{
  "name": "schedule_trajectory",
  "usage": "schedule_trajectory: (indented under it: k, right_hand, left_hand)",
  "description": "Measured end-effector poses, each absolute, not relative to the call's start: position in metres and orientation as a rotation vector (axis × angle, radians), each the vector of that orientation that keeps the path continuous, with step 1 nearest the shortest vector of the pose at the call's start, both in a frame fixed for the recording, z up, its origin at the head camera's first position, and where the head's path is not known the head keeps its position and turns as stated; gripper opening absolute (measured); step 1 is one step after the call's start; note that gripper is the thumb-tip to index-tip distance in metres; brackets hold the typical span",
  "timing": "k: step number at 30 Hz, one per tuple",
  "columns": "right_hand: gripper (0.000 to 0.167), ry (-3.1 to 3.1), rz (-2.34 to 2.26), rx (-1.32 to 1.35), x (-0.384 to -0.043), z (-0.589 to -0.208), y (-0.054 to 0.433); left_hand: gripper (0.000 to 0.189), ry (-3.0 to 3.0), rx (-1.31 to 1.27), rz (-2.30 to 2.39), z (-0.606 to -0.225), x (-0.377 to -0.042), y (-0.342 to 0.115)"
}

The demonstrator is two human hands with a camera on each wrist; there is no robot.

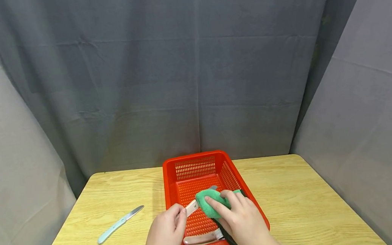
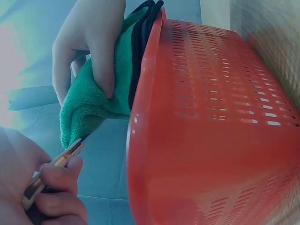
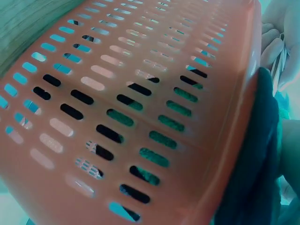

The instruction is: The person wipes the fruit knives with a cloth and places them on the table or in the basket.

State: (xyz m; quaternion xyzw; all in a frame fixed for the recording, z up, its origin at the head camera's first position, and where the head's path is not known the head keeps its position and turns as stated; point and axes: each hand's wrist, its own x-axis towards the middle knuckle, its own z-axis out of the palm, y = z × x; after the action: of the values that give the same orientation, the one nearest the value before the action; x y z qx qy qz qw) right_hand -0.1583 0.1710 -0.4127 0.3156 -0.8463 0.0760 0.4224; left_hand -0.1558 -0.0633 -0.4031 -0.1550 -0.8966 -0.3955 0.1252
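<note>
My left hand (image 1: pixel 166 231) grips a knife by its pale pinkish handle (image 1: pixel 192 207), thumb on top and fingers curled beneath. A green towelling cloth (image 1: pixel 210 204) with dark edging is wrapped over the blade, and a bit of metal blade (image 1: pixel 214 187) shows past the far side of the cloth. My right hand (image 1: pixel 241 218) holds that cloth around the blade, thumb and fingers on either side. Both hands are over the red basket (image 1: pixel 168 177). In the left wrist view the cloth (image 2: pixel 84 105) meets the handle end, and its dark edge drapes over the basket rim.
Inside the basket's near end lie more pale-handled knives (image 1: pixel 200 238), partly covered by the cloth's dark edge. A light blue-handled knife (image 1: pixel 113 230) rests on the wooden table (image 1: pixel 310 198) left of the basket, blade pointing away. A grey curtain (image 1: pixel 145 84) hangs behind the table.
</note>
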Motion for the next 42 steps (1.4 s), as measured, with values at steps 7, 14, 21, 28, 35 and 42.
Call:
schedule_trajectory:
  k: [7,14,21,28,35,42]
  right_hand:
    - [0.074,-2.186,0.185,0.729,-0.163,-0.412,0.178]
    - [0.075,-2.226,0.197,0.653,-0.174,-0.415,0.190]
    - [0.075,-2.249,0.245,0.621,-0.175,-0.410,0.196]
    - [0.078,-2.147,0.318,0.756,-0.167,-0.402,0.191]
    - [0.066,-2.143,0.324,0.841,-0.163,-0.404,0.184]
    - [0.037,-2.155,0.343,0.860,-0.164,-0.410,0.183]
  left_hand:
    - [0.018,-2.605,-0.457,-1.126,-0.403,-0.155,-0.063]
    - [0.019,-2.592,-0.456,-1.121,-0.402,-0.157,-0.063]
    - [0.021,-2.594,-0.414,-1.068,-0.404,-0.160,-0.064]
    - [0.023,-2.620,-0.418,-1.071,-0.405,-0.162,-0.063]
    - [0.023,-2.579,-0.459,-1.076,-0.403,-0.160,-0.062]
    - [0.018,-2.536,-0.481,-1.102,-0.401,-0.156,-0.060]
